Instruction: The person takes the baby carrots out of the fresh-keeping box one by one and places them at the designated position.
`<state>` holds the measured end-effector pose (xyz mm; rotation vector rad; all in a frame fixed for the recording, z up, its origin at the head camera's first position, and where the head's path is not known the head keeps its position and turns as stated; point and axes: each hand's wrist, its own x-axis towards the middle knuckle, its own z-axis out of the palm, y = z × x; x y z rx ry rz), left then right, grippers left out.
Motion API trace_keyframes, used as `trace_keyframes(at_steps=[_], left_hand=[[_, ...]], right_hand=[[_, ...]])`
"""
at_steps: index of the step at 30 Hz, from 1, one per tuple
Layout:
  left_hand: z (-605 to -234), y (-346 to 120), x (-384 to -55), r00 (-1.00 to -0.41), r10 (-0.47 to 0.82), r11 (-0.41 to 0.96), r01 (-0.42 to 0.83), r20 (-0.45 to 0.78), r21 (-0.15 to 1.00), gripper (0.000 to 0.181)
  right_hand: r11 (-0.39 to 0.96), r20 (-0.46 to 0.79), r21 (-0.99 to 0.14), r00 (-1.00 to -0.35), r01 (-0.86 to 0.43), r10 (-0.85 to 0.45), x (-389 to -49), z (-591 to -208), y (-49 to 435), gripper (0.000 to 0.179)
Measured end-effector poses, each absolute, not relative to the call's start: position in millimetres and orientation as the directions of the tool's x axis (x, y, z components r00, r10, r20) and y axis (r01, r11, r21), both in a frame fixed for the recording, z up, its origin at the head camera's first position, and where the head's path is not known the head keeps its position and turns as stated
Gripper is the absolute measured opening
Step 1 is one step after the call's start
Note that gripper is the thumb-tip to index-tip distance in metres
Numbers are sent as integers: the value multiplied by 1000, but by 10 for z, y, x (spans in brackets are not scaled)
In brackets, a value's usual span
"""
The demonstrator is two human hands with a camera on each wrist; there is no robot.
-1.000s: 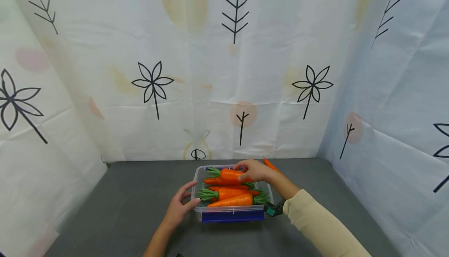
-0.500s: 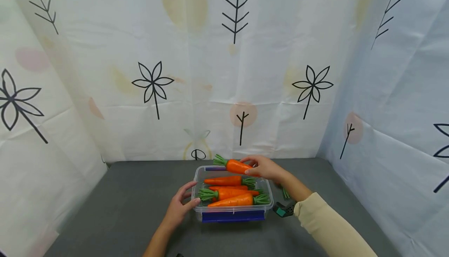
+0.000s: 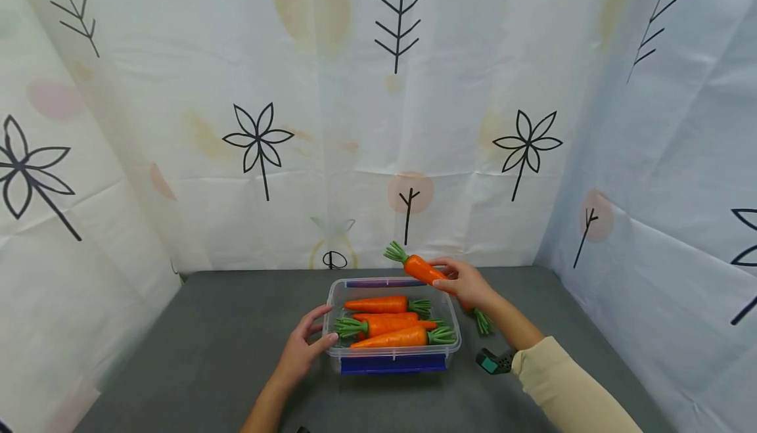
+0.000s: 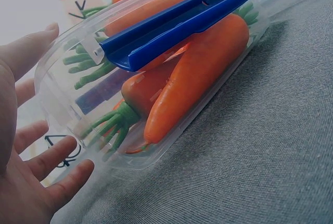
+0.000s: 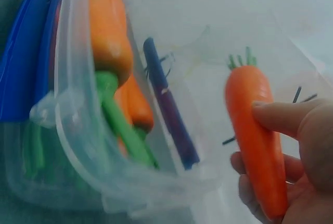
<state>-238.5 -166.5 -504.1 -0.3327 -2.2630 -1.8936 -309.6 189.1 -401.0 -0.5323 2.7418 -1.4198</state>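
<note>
Since the earlier frame, a carrot has been lifted from the box by the right hand, clasped, above the far rim. The box is steadied by the flat left hand. It is probably to be carried clear and set down.

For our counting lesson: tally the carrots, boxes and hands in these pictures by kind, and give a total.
Carrots: 6 (held carrot in the right hand, table carrot, 4 box carrots, one half hidden)
Clear box: 1
Hands: 2 (left hand touches the box)
Total: 9
</note>
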Motion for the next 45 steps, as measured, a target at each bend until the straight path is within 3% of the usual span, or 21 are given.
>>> trace_keyframes(at_steps=[10,16,45], left_hand=[[-5070,-1674,-2388,-955,71,147,295,288,944,51],[-5067,-1677,-2392,-952,72,153,304,296,940,50],[-5064,-1671,-2385,-957,65,161,290,283,944,53]], right_hand=[[560,223,-805,-975,-197,-22,-3119,-4247,2114,45],[567,235,-808,-970,-162,56,-3176,-4379,2265,45],[642,147,-766,-964,29,220,-3269,-4854,2710,42]])
